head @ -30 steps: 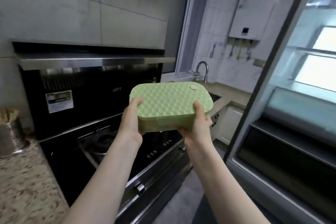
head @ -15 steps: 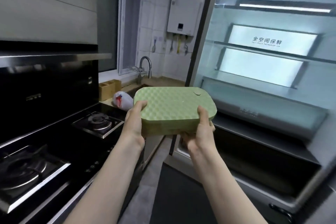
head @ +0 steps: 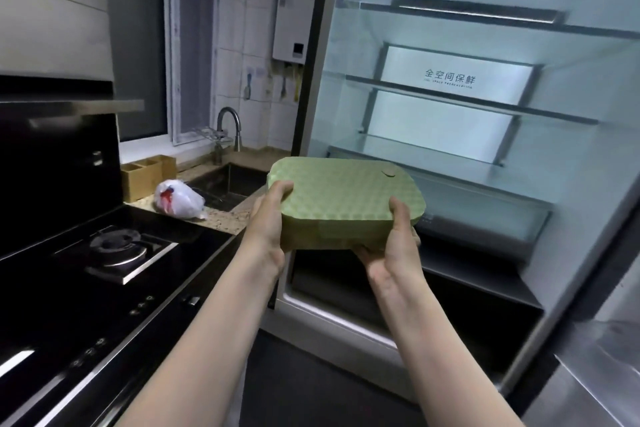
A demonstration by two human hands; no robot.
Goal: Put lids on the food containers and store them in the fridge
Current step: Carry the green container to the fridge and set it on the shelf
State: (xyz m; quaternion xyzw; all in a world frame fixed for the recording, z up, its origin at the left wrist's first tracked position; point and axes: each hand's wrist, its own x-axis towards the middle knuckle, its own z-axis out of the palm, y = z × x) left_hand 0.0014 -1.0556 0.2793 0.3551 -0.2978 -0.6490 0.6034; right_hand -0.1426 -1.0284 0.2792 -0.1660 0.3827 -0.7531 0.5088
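A green food container (head: 343,204) with a dimpled lid shut on it hangs in the air in front of the open fridge (head: 450,135). My left hand (head: 268,222) grips its left end, thumb on the lid. My right hand (head: 393,250) grips its right end from below, thumb up on the lid's edge. The fridge's glass shelves (head: 460,99) are lit and bare. The container sits level, at about the height of the drawer front (head: 485,215) under the lowest shelf.
A black gas hob (head: 117,250) runs along the left. Behind it on the stone counter lie a white plastic bag (head: 178,199) and a wooden box (head: 147,175), then a sink (head: 232,184) with a tap. The fridge door edge (head: 595,357) stands at the right.
My view has swung right from the hob to face the open fridge. Both hands have carried the container along and closer to the fridge, grip unchanged.
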